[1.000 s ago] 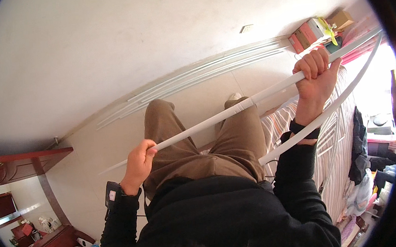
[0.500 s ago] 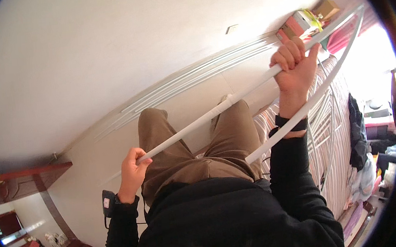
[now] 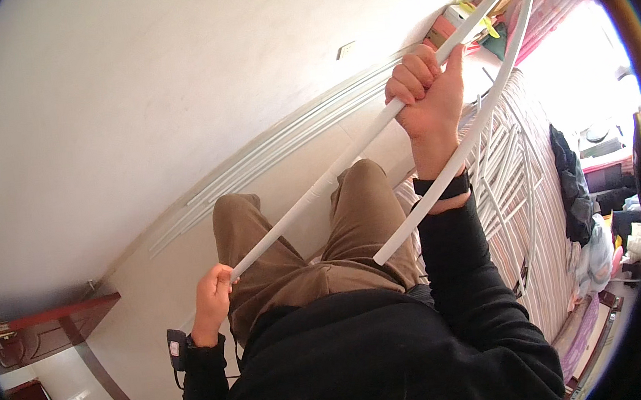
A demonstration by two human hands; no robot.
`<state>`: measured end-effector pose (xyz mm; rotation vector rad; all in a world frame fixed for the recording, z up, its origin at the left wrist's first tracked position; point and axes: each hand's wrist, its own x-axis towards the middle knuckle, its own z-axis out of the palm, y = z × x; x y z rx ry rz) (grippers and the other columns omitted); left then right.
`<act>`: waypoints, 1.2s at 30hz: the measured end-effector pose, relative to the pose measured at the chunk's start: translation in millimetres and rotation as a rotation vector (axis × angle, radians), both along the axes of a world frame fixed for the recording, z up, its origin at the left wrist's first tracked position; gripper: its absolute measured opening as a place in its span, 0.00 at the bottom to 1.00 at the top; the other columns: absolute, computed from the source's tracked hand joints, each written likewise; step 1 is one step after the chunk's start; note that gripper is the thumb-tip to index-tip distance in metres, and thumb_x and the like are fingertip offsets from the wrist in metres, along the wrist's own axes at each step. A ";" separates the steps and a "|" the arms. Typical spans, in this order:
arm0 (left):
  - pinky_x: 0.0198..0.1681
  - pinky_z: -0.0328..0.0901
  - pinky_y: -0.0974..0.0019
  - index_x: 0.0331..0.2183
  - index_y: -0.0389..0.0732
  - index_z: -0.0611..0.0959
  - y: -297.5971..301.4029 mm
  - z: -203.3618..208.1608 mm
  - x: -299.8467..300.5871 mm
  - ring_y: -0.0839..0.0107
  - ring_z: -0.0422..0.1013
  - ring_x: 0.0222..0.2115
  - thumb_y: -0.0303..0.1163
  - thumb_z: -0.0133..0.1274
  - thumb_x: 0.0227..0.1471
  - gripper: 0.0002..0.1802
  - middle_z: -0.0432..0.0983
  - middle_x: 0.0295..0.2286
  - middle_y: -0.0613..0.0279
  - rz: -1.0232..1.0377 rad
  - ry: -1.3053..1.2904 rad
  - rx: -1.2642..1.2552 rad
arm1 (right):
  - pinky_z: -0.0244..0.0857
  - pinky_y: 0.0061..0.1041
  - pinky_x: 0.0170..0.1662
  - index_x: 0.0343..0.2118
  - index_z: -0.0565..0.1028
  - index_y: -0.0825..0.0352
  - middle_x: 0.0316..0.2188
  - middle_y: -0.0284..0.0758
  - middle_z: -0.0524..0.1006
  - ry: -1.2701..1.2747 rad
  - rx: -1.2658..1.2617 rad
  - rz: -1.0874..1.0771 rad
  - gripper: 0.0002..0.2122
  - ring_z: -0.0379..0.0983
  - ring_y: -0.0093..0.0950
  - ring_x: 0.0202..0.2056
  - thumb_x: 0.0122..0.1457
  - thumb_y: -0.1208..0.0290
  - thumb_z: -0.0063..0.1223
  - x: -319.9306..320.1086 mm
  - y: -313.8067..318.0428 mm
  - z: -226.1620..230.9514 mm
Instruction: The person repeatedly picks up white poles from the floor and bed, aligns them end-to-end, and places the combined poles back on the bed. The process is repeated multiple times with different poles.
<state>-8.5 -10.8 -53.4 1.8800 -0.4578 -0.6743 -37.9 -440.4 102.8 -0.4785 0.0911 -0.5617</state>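
A long white plastic tube (image 3: 318, 189) runs slantwise across my lap and up to the upper right. There it bends sharply back, and its other length comes down over my right wrist to a free end in front of my thighs. My left hand (image 3: 211, 299) is closed on the lower left end, above my left thigh. A faint, thin pale line continues past that hand; I cannot make out what it is. Higher up, my right hand (image 3: 430, 99) wraps its fingers round the tube, thumb pointing up along it.
Several thin white tubes (image 3: 277, 137) lie on the floor along the wall. More white tubes (image 3: 506, 157) lie piled on a striped bed (image 3: 546, 256) at my right. Boxes (image 3: 449, 27) stand at the far corner. A dark red cabinet (image 3: 50, 330) is at left.
The tube has swung steeper and shifted left, its bend now higher up. My right hand has moved left and up with it; my left hand has dropped slightly.
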 end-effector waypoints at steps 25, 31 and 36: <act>0.27 0.61 0.75 0.33 0.39 0.75 -10.3 7.6 -15.8 0.81 0.65 0.23 0.40 0.45 0.64 0.14 0.70 0.23 0.69 -0.028 -0.039 -0.059 | 0.44 0.19 0.19 0.20 0.54 0.57 0.13 0.23 0.48 0.301 0.002 -0.190 0.27 0.44 0.18 0.16 0.65 0.38 0.25 21.5 14.3 6.4; 0.29 0.60 0.76 0.33 0.40 0.73 -9.2 9.5 -7.2 0.83 0.62 0.24 0.34 0.53 0.59 0.09 0.68 0.24 0.71 0.051 0.361 -0.028 | 0.45 0.20 0.20 0.19 0.53 0.57 0.13 0.23 0.49 0.291 -0.038 -0.176 0.27 0.44 0.19 0.16 0.65 0.37 0.26 22.7 18.9 17.0; 0.30 0.60 0.76 0.32 0.39 0.74 -13.1 8.3 -12.6 0.82 0.63 0.24 0.34 0.49 0.61 0.09 0.69 0.24 0.70 0.004 0.213 -0.112 | 0.45 0.18 0.19 0.19 0.54 0.57 0.13 0.22 0.49 0.316 -0.064 -0.164 0.27 0.44 0.17 0.15 0.65 0.38 0.26 28.1 27.4 23.5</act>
